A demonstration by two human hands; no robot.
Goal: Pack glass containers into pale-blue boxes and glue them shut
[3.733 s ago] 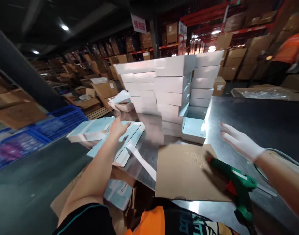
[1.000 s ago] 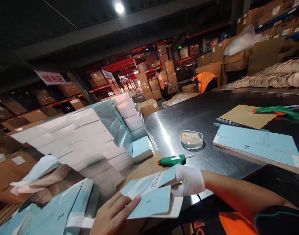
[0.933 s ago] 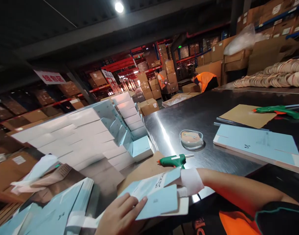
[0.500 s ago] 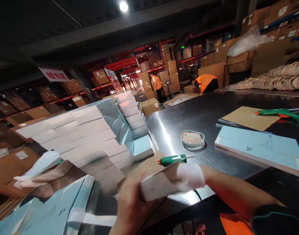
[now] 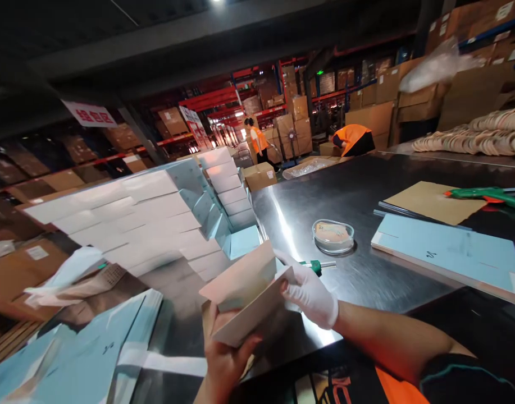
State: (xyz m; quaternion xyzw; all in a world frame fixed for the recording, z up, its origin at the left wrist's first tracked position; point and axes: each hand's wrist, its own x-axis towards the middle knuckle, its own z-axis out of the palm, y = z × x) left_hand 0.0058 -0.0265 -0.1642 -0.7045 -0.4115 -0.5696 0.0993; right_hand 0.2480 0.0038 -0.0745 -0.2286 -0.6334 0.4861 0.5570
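Observation:
A small cardboard box (image 5: 251, 311), its upper flap raised, is held tilted above the table in front of me. My left hand (image 5: 227, 356), bare, grips it from below at the left end, thumb on the near panel. At the right end, my right hand (image 5: 314, 294) in a white glove is closed on the box, its fingertips partly hidden at the edge. Behind that glove lies a green glue gun (image 5: 315, 267), mostly covered. Farther back on the metal table is a clear oval dish (image 5: 333, 241) with tan pieces in it.
Left of the hands stands a tall stack of white and light blue boxes (image 5: 156, 219). Flat blue cardboard sheets (image 5: 101, 353) lie at lower left, more blue sheets (image 5: 446, 252) at right. Another green glue gun (image 5: 488, 194) rests on brown cardboard (image 5: 434, 202). Two people in orange vests are far back.
The box has turned in my hands, and its flap now stands raised. My gloved hand moved left to the box's end, covering much of the nearer glue gun.

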